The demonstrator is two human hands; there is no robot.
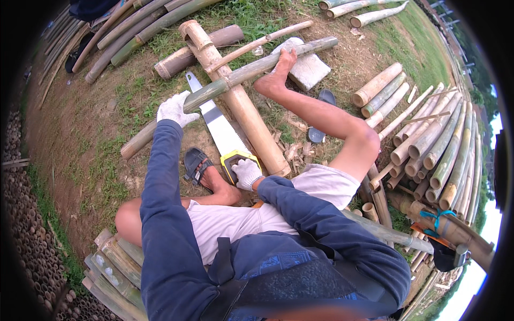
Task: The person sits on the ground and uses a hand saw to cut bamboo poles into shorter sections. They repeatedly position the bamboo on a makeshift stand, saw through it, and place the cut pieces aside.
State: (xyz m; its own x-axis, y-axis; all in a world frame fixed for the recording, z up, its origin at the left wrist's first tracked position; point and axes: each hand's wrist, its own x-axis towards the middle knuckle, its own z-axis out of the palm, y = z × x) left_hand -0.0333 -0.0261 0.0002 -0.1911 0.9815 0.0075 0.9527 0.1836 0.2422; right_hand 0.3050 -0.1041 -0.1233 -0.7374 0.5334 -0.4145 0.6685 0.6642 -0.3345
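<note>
My left hand (176, 109), in a white knit glove, is wrapped round a long greenish bamboo pole (251, 71). The pole lies slantwise over a thicker bamboo log (249, 120), and my bare foot (277, 72) rests on it farther right. In my right hand (247, 172), also gloved, is the yellow-and-black handle of a handsaw (218, 127). Its broad silver blade points away from me, and its tip lies close to the pole, left of the log. Whether the blade touches the pole I cannot tell.
A pale stone block (310, 69) sits beneath the pole's far right part. Cut bamboo pieces (381, 88) and a large bamboo stack (436, 142) lie to the right. Loose sandals (317, 135) and wood chips (293, 152) are near my leg. More poles (155, 32) lie at the far left.
</note>
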